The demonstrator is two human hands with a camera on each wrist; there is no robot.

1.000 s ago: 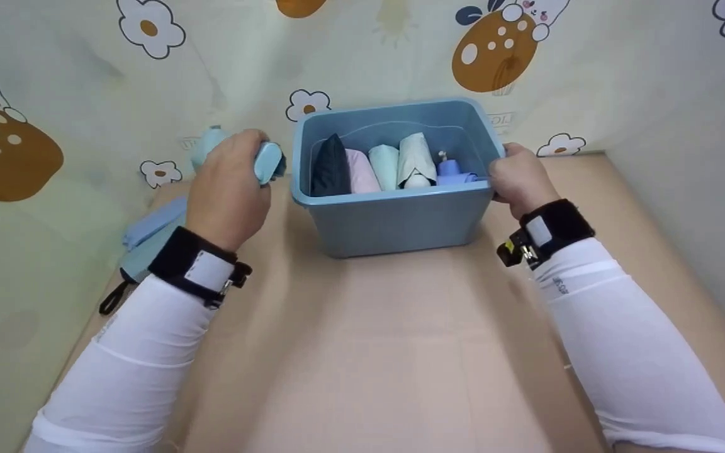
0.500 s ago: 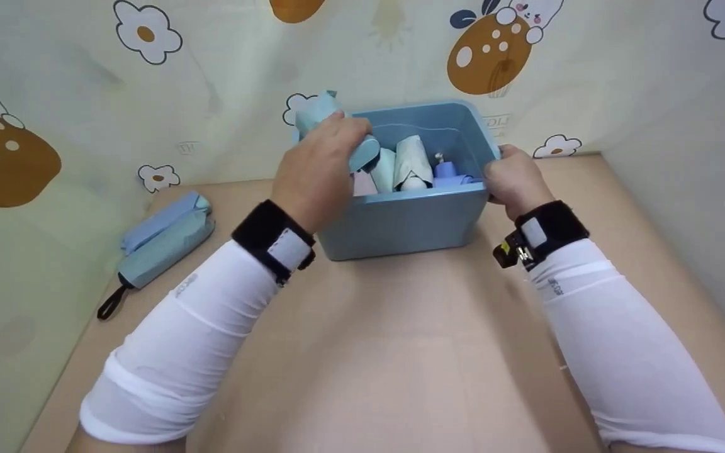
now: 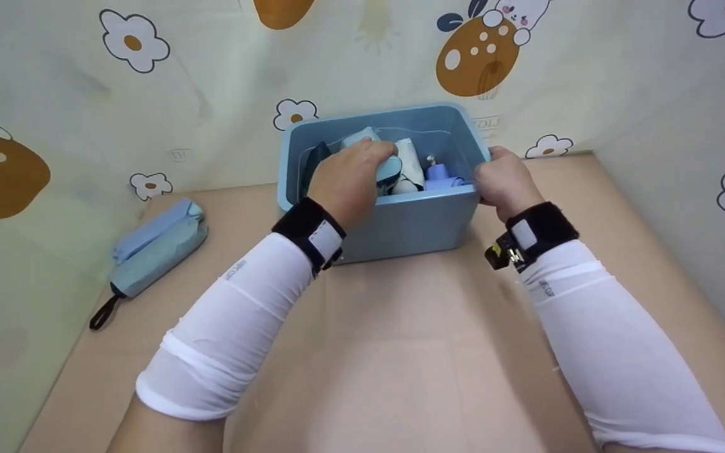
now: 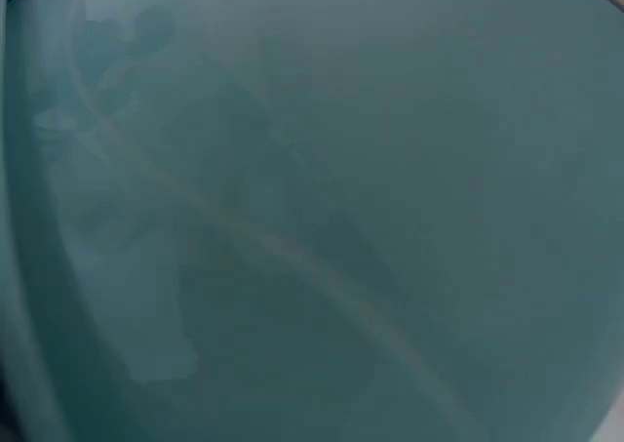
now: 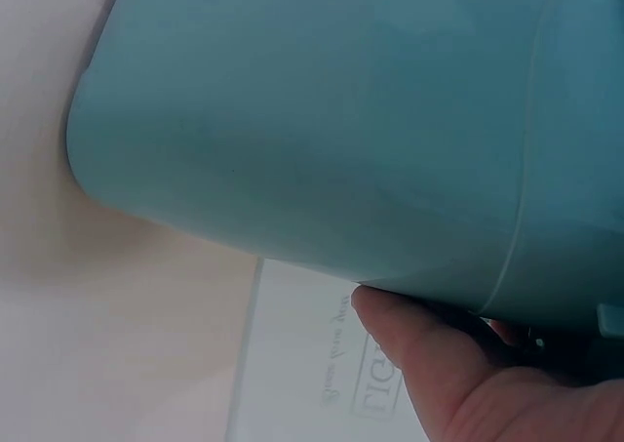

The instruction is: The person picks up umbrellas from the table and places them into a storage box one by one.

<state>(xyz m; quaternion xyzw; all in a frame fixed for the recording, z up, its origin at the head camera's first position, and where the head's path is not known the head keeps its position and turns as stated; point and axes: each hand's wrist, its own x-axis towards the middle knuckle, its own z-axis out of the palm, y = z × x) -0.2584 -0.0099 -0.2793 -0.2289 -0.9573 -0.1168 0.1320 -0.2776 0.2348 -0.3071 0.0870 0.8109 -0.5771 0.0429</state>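
In the head view, my left hand (image 3: 347, 182) grips a light teal folded umbrella (image 3: 390, 170) down inside the blue bin (image 3: 400, 229). The umbrella lies among other rolled items, and my hand hides part of it. A dark item (image 3: 316, 162) stands left of it. To its right are a pale one (image 3: 409, 160) and a violet-blue one (image 3: 443, 177). My right hand (image 3: 508, 184) holds the bin's right end at the rim. In the right wrist view, the thumb of that hand (image 5: 458, 374) lies against the bin's wall. Bin wall (image 4: 390, 218) fills the left wrist view.
At the left of the tan table (image 3: 387, 352) lie a teal folded umbrella (image 3: 161, 257) with a black wrist strap (image 3: 104, 313) and a blue folded one (image 3: 156, 229) beside it. A patterned sheet (image 3: 224, 94) rises behind the bin and along both sides.
My left hand has moved right from beside the bin, over its rim and down inside with the light teal umbrella. My right hand keeps its hold on the bin's right end.
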